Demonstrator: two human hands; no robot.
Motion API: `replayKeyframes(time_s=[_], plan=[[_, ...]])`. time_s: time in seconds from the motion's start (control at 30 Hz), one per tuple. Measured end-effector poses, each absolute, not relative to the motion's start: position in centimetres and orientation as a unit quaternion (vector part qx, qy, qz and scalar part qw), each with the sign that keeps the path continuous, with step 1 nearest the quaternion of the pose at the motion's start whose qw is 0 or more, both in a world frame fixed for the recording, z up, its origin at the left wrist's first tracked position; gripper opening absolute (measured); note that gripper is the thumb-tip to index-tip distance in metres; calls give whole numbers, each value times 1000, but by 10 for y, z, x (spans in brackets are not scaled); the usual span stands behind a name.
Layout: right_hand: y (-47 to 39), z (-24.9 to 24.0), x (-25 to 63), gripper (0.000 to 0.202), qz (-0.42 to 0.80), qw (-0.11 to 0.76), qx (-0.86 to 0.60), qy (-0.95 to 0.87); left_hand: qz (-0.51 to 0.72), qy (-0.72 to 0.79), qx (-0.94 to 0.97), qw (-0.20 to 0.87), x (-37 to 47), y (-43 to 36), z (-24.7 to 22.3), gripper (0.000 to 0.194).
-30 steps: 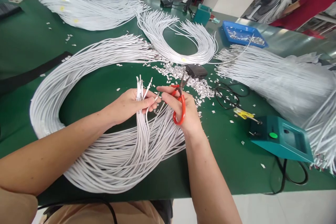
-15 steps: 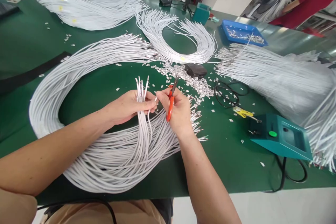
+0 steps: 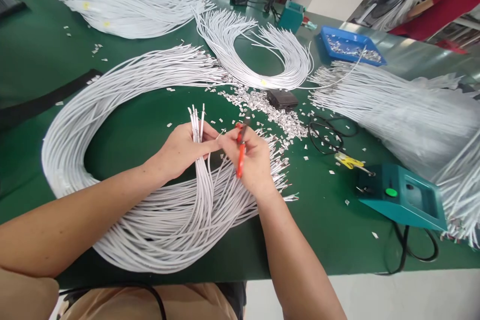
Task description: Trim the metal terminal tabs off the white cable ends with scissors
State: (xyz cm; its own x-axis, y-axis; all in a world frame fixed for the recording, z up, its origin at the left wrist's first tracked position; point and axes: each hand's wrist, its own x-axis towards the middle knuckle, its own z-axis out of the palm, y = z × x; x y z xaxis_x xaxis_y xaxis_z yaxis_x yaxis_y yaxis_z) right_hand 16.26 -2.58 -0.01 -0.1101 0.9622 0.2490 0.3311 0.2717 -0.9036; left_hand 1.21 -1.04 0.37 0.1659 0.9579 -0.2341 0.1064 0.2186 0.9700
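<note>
My left hand point(image 3: 180, 147) is closed around several white cables point(image 3: 203, 180), whose cut ends stick up above the thumb. These cables rise from a large coil of white cables point(image 3: 67, 145) on the table. My right hand point(image 3: 257, 162) holds small snips point(image 3: 240, 159) with orange-red handles in the palm, blades pointing up and away. Its thumb and forefinger pinch at the end of one cable, close against my left thumb and fingertips. The pinched end is mostly hidden by the fingers.
Small white scraps point(image 3: 270, 110) lie heaped beyond my hands beside a dark block point(image 3: 282, 99). A teal device point(image 3: 403, 195) with a green button stands right, near yellow-handled clips point(image 3: 349, 161). More cable bundles point(image 3: 405, 105) and a blue tray point(image 3: 326, 42) lie farther back. Two people are in the background.
Both hands have shifted slightly left, and the upright cable ends lean a little more left. My thumbs have come together over the single cable's end. The snips stay in my right hand.
</note>
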Motion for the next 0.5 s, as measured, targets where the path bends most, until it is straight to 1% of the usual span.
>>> replayKeyframes(time_s=[0.07,0.13,0.2,0.23,0.3,0.4,0.5], plan=[[-26,2,162,28,350,462,-496,-647,372,537,515,555,11,-11,3,21],[-24,4,165,32,348,510,-530,-581,373,538,515,554,11,-11,4,22],[-21,5,169,31,358,549,-569,-496,375,539,506,559,12,-11,4,24],[-20,5,172,29,368,552,-581,-471,375,540,502,562,13,-11,5,25],[-18,5,174,23,406,535,-579,-462,371,537,501,568,13,-11,6,26],[-19,6,170,22,474,503,-538,-482,361,526,519,569,14,-10,7,25],[-21,8,166,20,490,492,-526,-491,342,508,526,590,12,-8,8,23]])
